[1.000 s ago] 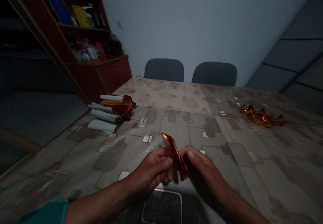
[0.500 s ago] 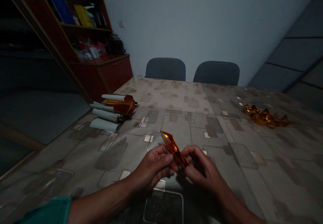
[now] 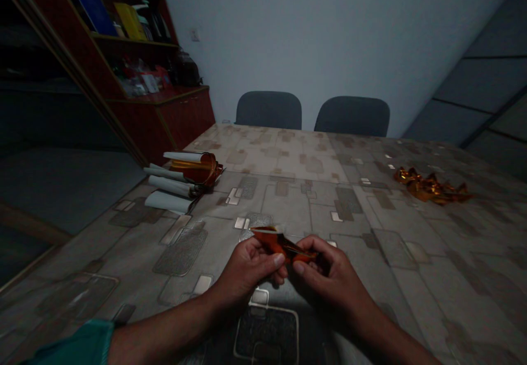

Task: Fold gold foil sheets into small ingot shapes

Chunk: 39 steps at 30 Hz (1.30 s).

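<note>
Between my two hands, above the table, is a folded piece of shiny orange-gold foil paper (image 3: 269, 237). My left hand (image 3: 257, 263) pinches its left part, thumb on the near side. At the other end, my right hand (image 3: 323, 263) grips it with thumb and fingers, which partly cover it. A pale edge shows along its top. Several folded gold foil pieces (image 3: 432, 186) lie in a row at the right of the table. To the left sits a stack of curled foil sheets (image 3: 197, 170) with pale grey backs.
The table (image 3: 280, 189) wears a patterned cloth with rectangles. Two dark chairs (image 3: 269, 110) stand at its far side, before a pale wall. A red-brown cabinet (image 3: 181, 115) with loaded shelves stands at the back left.
The foil paper has tilted from a steep slant to lying flatter, its upper end lower now. My right thumb has shifted onto its near side. The view has moved slightly.
</note>
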Motion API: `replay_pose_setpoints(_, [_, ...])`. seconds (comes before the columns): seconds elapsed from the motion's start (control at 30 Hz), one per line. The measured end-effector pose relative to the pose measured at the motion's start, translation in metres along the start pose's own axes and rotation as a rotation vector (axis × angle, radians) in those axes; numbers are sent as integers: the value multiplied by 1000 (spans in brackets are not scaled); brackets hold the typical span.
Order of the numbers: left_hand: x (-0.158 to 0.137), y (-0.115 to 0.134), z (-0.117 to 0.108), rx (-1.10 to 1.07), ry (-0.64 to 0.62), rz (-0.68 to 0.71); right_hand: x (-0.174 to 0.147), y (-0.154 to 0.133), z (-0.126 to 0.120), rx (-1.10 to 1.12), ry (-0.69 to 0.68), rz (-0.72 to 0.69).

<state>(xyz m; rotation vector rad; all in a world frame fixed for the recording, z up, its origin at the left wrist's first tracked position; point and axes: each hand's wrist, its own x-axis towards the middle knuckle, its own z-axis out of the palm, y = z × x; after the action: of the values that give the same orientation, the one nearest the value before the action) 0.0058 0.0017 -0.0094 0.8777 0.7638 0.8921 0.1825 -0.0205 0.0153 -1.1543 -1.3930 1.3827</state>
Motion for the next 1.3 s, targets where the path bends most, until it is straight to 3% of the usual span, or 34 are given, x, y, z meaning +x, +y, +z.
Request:
replay_pose_setpoints(0.17, [-2, 2, 3, -78, 48, -48, 0, 2, 0, 55, 17, 23])
replay_pose_setpoints(0.43, [1, 3, 3, -54, -16, -21, 0, -3, -2, 142, -46, 5])
replay_pose_setpoints(0.73, [1, 4, 1, 12, 13, 7, -2, 0, -5, 33, -43, -3])
replay_pose_setpoints(0.93, [0, 5, 2, 71, -3, 11, -2, 2, -6, -181, 32, -5])
replay_pose_setpoints(1.17, [0, 5, -1, 59, 48, 31, -3, 3, -7, -41, -35, -41])
replay_pose_setpoints(1.3, [0, 6, 1, 27, 24, -13, -2, 6, -7, -116, -4, -18])
